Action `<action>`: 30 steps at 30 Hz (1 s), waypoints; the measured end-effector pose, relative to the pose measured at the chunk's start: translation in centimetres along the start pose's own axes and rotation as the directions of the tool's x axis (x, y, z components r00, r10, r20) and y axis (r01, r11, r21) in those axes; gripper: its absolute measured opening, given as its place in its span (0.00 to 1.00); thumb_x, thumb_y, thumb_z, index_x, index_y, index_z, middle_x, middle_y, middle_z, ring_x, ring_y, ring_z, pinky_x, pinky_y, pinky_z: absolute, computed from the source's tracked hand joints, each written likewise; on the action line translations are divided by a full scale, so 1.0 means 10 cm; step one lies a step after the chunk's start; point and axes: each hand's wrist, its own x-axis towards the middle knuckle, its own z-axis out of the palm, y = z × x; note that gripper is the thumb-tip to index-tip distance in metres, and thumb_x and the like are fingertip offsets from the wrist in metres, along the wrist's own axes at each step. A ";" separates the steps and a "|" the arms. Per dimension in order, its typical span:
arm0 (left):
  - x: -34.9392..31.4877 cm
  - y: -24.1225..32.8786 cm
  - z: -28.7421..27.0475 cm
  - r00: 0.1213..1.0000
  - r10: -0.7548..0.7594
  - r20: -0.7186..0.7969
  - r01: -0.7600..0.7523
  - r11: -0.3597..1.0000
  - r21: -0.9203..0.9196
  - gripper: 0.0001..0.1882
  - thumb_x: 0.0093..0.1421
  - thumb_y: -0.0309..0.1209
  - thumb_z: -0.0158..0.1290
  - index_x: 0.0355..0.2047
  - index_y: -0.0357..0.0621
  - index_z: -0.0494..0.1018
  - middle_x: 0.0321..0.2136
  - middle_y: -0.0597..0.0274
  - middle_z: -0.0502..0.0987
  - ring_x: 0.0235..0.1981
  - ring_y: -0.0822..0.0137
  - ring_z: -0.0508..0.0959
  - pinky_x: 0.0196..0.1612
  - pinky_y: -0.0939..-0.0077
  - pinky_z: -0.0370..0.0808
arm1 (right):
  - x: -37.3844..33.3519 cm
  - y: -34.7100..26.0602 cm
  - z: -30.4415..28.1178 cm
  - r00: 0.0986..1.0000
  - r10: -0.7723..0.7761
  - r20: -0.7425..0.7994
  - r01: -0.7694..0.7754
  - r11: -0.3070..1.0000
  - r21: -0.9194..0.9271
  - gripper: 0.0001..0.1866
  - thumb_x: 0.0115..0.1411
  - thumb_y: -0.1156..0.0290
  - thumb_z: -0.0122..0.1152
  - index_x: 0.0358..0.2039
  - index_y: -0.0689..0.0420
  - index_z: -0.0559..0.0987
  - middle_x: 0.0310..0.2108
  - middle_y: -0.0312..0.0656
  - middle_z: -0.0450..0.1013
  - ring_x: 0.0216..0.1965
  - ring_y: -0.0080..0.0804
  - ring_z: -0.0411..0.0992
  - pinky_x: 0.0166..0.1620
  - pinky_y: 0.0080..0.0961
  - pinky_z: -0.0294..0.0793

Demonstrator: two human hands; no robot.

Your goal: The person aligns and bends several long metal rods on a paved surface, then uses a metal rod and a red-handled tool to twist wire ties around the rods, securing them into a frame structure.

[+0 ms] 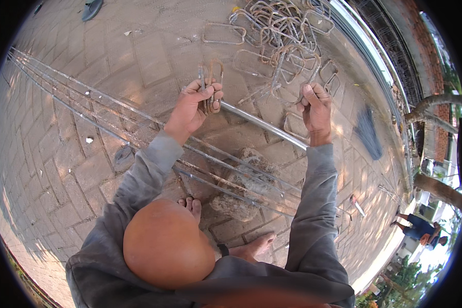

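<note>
My left hand (196,105) is closed around several narrow bent steel stirrups (201,74), their looped ends standing up above the fingers. To its right, my right hand (315,109) pinches the curved end of another rusty rebar stirrup (317,69) between thumb and fingers. That stirrup's far part overlaps a heap of rusty rectangular stirrups (280,25), so its full outline is hard to make out. A shiny metal pipe (264,124) slopes down between my hands, passing behind my right wrist.
Long steel rods (102,94) cross the paving and run over a rough stone block (236,203) near my bare foot (254,246). A dark bundle of thin wire (368,132) lies at right. A flip-flop (91,9) is far left; a person (425,231) stands far right.
</note>
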 end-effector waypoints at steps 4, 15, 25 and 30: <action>-0.03 0.01 0.03 0.996 0.021 0.091 -0.016 0.998 -0.058 0.11 0.70 0.23 0.52 0.52 0.37 0.74 0.44 0.55 0.82 0.43 0.64 0.85 0.38 0.72 0.87 | -0.14 -0.11 0.04 1.000 -0.022 -0.002 0.022 0.998 0.056 0.07 0.69 0.71 0.61 0.35 0.60 0.80 0.25 0.31 0.70 0.22 0.15 0.63 0.23 0.17 0.69; -0.04 0.01 -0.05 0.988 0.064 0.141 -0.039 0.984 -0.177 0.14 0.71 0.22 0.51 0.56 0.39 0.72 0.45 0.58 0.81 0.44 0.64 0.85 0.41 0.69 0.89 | -0.04 0.04 -0.07 0.954 -0.207 -0.215 0.049 0.819 -0.571 0.10 0.65 0.70 0.64 0.29 0.64 0.81 0.22 0.40 0.73 0.20 0.28 0.72 0.24 0.29 0.71; -0.02 0.03 -0.09 0.990 0.037 0.136 -0.013 0.984 -0.176 0.14 0.71 0.22 0.51 0.56 0.39 0.73 0.45 0.56 0.82 0.46 0.62 0.85 0.43 0.66 0.89 | 0.36 1.15 -0.10 0.967 -0.243 0.077 0.069 -0.038 -0.997 0.14 0.57 0.69 0.66 0.41 0.64 0.81 0.40 0.60 0.79 0.46 0.59 0.77 0.49 0.50 0.76; -0.06 0.05 -0.06 0.986 -0.004 0.164 0.034 0.983 -0.181 0.15 0.71 0.22 0.50 0.57 0.35 0.72 0.45 0.55 0.81 0.40 0.67 0.83 0.30 0.79 0.81 | 0.37 1.16 0.01 0.992 -0.116 -0.048 -0.035 0.111 -0.993 0.11 0.57 0.69 0.66 0.39 0.60 0.81 0.39 0.54 0.79 0.44 0.57 0.77 0.48 0.47 0.76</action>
